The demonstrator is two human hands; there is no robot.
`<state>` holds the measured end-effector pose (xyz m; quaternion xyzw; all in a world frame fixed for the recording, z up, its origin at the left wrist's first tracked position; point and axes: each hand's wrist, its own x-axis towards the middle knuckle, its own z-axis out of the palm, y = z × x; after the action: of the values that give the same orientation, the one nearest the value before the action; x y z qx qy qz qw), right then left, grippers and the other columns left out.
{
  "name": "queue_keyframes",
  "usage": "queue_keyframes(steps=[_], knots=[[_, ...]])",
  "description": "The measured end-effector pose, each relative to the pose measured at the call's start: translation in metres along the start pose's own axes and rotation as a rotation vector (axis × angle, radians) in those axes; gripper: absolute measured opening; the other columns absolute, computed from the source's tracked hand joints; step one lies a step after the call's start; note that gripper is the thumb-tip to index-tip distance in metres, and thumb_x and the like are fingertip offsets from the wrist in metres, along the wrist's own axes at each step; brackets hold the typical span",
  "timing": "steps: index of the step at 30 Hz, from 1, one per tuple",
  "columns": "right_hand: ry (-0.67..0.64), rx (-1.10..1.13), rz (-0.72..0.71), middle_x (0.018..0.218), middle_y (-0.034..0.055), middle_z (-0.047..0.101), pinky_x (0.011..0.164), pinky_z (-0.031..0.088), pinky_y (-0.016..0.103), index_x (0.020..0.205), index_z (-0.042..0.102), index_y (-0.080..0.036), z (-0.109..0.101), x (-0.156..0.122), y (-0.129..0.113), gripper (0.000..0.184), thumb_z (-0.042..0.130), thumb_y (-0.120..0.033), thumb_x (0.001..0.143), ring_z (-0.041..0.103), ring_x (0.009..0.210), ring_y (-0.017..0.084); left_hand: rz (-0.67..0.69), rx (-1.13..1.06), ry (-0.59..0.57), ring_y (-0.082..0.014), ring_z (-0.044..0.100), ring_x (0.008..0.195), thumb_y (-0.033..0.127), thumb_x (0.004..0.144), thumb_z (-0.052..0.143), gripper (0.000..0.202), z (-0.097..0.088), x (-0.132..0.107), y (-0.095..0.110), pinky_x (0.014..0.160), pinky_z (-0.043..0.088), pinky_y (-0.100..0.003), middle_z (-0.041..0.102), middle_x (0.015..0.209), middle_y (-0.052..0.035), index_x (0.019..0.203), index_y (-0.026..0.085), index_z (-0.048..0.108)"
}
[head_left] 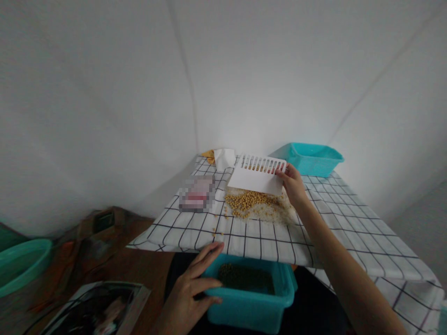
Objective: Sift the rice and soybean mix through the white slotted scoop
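Note:
My right hand [292,185] grips a white plastic sheet [256,179] by its right end. A row of long slots runs along the sheet's far edge. The sheet is tilted over a spread of yellow, soybean-like beans [246,201] mixed with pale, fine grains [270,214]. A teal bin [246,307] sits at my lap below the table edge, with small dark greenish beans [246,278] in it. My left hand [195,286] is at the bin's left rim, fingers stretched out and apart; whether it presses on the rim I cannot tell.
A second teal bin [314,160] stands at the back right of the checked tablecloth [345,223]. White crumpled material [224,159] and a yellow item [209,156] lie at the back left, near a blurred-out flat object [197,194]. A green basin [24,265] and a box [101,309] are on the floor.

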<state>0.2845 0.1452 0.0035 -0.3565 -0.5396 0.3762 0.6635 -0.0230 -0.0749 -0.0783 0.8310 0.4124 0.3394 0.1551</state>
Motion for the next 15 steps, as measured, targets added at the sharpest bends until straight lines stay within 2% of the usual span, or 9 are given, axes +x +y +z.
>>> queue_keyframes(steps=[7,15], knots=[[-0.033,-0.002,0.005,0.084,-0.0008,0.069,0.069,0.045,0.029,0.084,0.057,-0.024,0.003,-0.004,-0.002,0.03,0.076,-0.041,0.067,0.061,0.073,0.017,-0.007,-0.054,-0.056,-0.0294,0.046,0.141,0.008,0.075,0.072,0.016,-0.011,0.004,-0.008,0.111,0.046,-0.047,0.056,0.147,-0.0077,0.077,0.023,0.078],[-0.093,0.032,0.005,0.084,-0.0015,0.069,0.069,0.046,0.028,0.088,0.059,-0.025,0.008,-0.009,-0.008,0.029,0.075,-0.041,0.071,0.061,0.075,0.017,0.002,-0.08,-0.101,-0.0286,0.043,0.143,0.009,0.073,0.074,0.017,-0.014,0.002,-0.023,0.115,0.041,-0.049,0.054,0.148,-0.0073,0.08,0.024,0.078]])
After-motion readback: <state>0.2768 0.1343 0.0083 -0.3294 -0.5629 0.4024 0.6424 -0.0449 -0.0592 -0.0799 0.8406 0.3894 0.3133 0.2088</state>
